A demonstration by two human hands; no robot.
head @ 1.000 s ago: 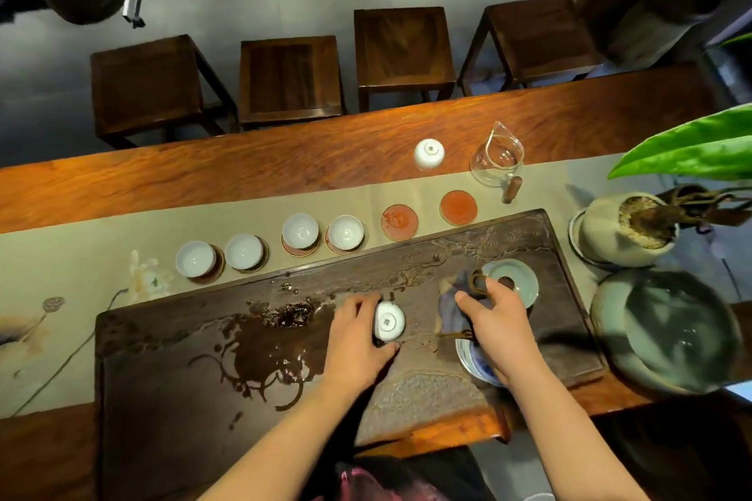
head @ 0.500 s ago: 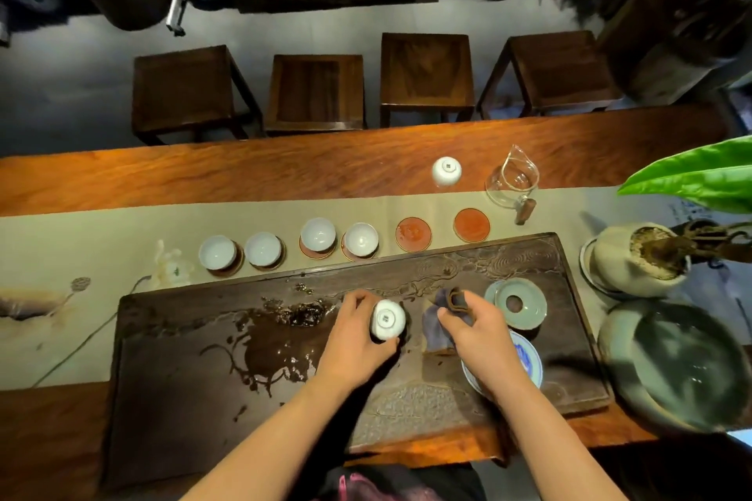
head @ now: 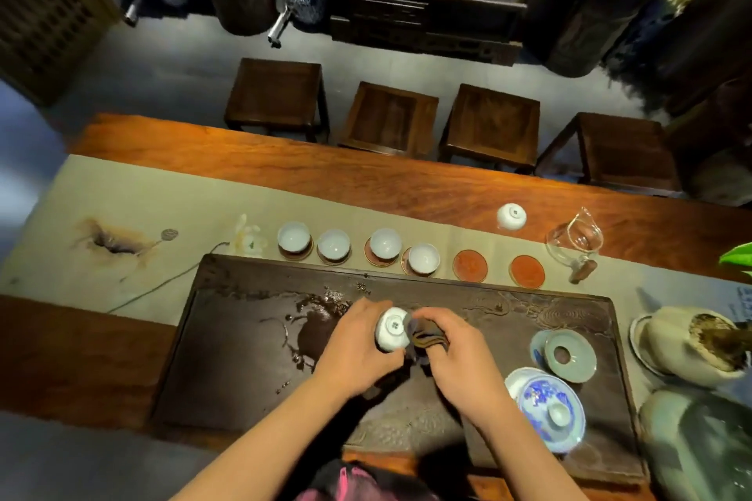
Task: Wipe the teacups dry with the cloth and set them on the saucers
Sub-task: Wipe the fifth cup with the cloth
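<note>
My left hand (head: 358, 350) grips a small white teacup (head: 391, 329) over the dark wooden tea tray (head: 228, 378), its foot turned toward me. My right hand (head: 451, 354) holds a dark cloth (head: 425, 334) bunched against the cup's right side. Behind the tray, several white cups (head: 384, 243) stand on saucers in a row. To their right lie two bare red saucers (head: 470, 265) (head: 527, 271). Another white cup (head: 511, 216) sits upside down on the wooden table farther back.
A wet patch (head: 313, 338) spreads on the tray left of my hands. A celadon lid (head: 569, 354) and a blue-and-white gaiwan (head: 547, 413) sit on the tray's right. A glass pitcher (head: 573, 246), a plant pot (head: 691, 346) and a green basin (head: 700, 447) stand at the right. Stools (head: 388, 118) line the far side.
My right hand has lifted the cloth from near the celadon lid and brought it left against the cup in my left hand. The camera has tilted, shifting the scene rightward.
</note>
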